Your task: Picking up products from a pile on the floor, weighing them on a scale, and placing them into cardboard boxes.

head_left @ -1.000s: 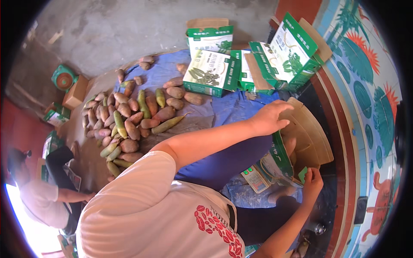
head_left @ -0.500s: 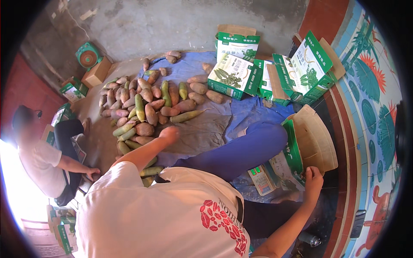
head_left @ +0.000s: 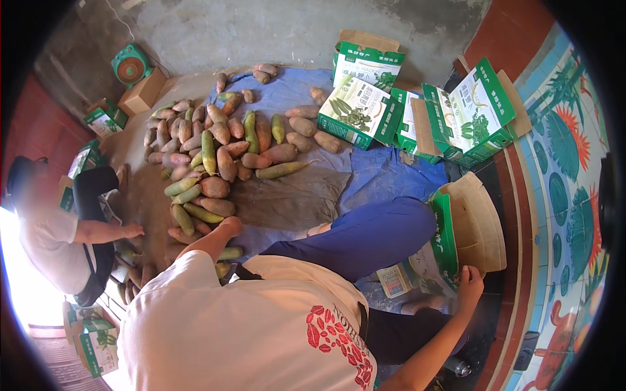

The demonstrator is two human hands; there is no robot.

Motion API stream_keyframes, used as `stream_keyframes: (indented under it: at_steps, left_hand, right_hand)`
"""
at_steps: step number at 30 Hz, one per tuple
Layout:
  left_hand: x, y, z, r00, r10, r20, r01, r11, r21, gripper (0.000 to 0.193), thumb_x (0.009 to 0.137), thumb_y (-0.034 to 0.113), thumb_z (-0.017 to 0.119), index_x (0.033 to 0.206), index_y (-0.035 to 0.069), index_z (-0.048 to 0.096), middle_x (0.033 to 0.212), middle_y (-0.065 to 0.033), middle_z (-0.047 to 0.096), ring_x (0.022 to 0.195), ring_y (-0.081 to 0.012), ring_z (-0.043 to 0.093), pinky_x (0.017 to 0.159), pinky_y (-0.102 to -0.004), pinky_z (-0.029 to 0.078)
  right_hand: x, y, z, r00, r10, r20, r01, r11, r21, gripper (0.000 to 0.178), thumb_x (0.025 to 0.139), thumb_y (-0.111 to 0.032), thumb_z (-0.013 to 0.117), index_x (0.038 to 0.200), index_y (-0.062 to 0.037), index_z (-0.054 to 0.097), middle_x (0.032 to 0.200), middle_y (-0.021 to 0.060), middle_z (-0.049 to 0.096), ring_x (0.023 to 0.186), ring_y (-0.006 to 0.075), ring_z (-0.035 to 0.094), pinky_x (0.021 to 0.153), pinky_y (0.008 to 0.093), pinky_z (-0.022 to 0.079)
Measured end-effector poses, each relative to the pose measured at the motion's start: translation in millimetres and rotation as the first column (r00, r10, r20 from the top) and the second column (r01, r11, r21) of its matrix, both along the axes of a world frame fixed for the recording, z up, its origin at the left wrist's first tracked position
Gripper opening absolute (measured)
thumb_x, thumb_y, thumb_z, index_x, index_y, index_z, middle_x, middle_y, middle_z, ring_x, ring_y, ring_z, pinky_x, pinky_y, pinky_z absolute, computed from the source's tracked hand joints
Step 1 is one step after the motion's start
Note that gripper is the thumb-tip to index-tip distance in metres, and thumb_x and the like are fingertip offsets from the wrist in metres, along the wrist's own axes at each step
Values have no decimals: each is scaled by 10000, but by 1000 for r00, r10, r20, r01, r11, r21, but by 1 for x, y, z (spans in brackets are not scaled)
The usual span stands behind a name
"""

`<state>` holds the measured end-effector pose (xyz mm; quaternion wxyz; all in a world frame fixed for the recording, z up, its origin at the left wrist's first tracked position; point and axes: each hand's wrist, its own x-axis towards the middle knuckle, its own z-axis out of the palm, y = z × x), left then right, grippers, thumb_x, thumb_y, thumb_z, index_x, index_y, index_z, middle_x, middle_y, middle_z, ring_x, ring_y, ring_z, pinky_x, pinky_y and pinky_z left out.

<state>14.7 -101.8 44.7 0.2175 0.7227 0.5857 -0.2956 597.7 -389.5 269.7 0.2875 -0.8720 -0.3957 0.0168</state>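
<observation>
My right hand (head_left: 471,284) grips the near edge of an open cardboard box (head_left: 445,236), green and white outside and brown inside, beside my bent leg. Its flap (head_left: 481,228) stands raised. My left hand (head_left: 229,227) is at the near right edge of a pile of radishes (head_left: 215,188), some green, others reddish-brown and coated with soil. That hand's fingers are hidden or blurred, so I cannot see whether it touches or holds one. A long green radish with a thin root (head_left: 282,170) lies beyond it on the blue sheet (head_left: 383,179). A small scale (head_left: 393,280) sits between my leg and the box.
Several green-and-white boxes (head_left: 355,111) stand at the back right by the painted tile wall (head_left: 561,169). On the left, a person (head_left: 55,241) sits with a hand near more radishes. A green fan (head_left: 131,67) rests on a brown carton (head_left: 143,92).
My left hand has drawn back toward me, down and left along the pile's edge. My right hand stays on the box. The seated person's hand has moved up, and the view has shifted slightly.
</observation>
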Motion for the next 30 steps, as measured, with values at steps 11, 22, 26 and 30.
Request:
stream_keyframes:
  at_steps: [11, 22, 26, 30]
  left_hand:
    - [-5, -38, -31, 977, -211, -31, 192, 933, -306, 310, 818, 234, 445, 989, 68, 644, 1028, -149, 614, 1028, -285, 560, 866, -374, 456]
    - [-16, -74, -64, 992, 40, -121, -82, 927, -365, 424, 728, 207, 610, 1144, 137, 576, 1192, -115, 546, 1088, -296, 531, 877, -408, 458]
    - [-10, -85, -74, 994, 28, -104, -65, 929, -365, 515, 730, 219, 618, 1229, 163, 500, 1211, -104, 533, 1112, -287, 515, 906, -409, 440]
    - [1, -94, -85, 997, 51, -60, -73, 879, -472, 647, 699, 246, 654, 1296, 185, 411, 1316, -104, 422, 1210, -296, 407, 956, -436, 387]
  right_hand:
    - [7, 8, -10, 998, -57, 38, 61, 992, -114, 236, 876, -212, 531, 872, 10, 608, 695, 136, 607, 613, 226, 582, 567, 330, 445]
    - [-13, 17, -5, 987, -147, 61, 158, 954, -256, 262, 899, -230, 503, 890, 13, 602, 710, 134, 596, 617, 215, 559, 575, 321, 444]
    - [-3, 7, -17, 989, -68, 134, 87, 986, -143, 258, 902, -221, 498, 895, 19, 594, 728, 145, 593, 621, 228, 561, 574, 318, 441]
    - [-5, 10, -17, 989, -94, 116, 110, 983, -143, 253, 906, -222, 491, 897, 11, 591, 736, 160, 588, 625, 253, 564, 576, 329, 441]
